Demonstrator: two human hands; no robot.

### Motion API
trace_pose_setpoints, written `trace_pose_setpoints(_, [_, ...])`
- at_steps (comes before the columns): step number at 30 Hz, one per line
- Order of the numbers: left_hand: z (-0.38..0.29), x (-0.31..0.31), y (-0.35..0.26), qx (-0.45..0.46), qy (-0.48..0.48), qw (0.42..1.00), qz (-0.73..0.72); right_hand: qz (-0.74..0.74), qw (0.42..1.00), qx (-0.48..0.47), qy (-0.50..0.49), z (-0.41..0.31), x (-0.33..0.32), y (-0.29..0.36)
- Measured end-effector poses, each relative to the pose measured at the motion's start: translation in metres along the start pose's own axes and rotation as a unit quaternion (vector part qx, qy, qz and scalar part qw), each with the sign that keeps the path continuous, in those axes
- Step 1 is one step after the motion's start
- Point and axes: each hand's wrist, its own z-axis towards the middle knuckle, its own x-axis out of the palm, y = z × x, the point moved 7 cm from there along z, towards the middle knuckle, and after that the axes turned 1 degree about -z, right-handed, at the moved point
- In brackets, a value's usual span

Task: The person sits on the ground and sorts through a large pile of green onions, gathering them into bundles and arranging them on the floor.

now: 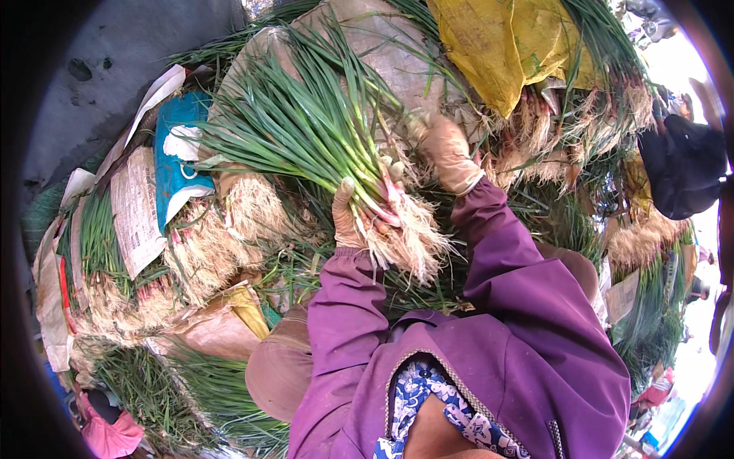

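My left hand [348, 221], in a pale glove, grips a large bunch of spring onions [321, 137]. Its thumb lies across the stalks just above the roots. The green leaves fan up and to the left, while the pale, stringy roots [416, 235] hang toward my lap. To the right of the bunch is my gloved right hand [450, 152], its fingers curled and blurred by motion. Green stalks run up close to those fingers, but whether they are held cannot be made out. Beyond both hands lies a dusty woven sack [395, 63].
Rows of rooted spring onions [206, 252] line the left, partly covered by a blue sack piece [178, 155]. A yellow sack [516, 51] covers more at upper right. Loose leaves [155, 384] lie lower left. A person in pink [112, 427] is at the lower-left edge.
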Motion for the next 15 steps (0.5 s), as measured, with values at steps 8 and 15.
trace_pose_setpoints(8, [0.006,-0.014,-0.006,-0.012,0.011,0.999,0.041,-0.004,0.992,-0.112,-0.049,-0.061,-0.041,0.066])
trace_pose_setpoints(15, [0.001,-0.011,0.003,-0.064,0.027,0.998,0.002,-0.1,0.988,-0.117,-0.004,-0.045,-0.022,0.089])
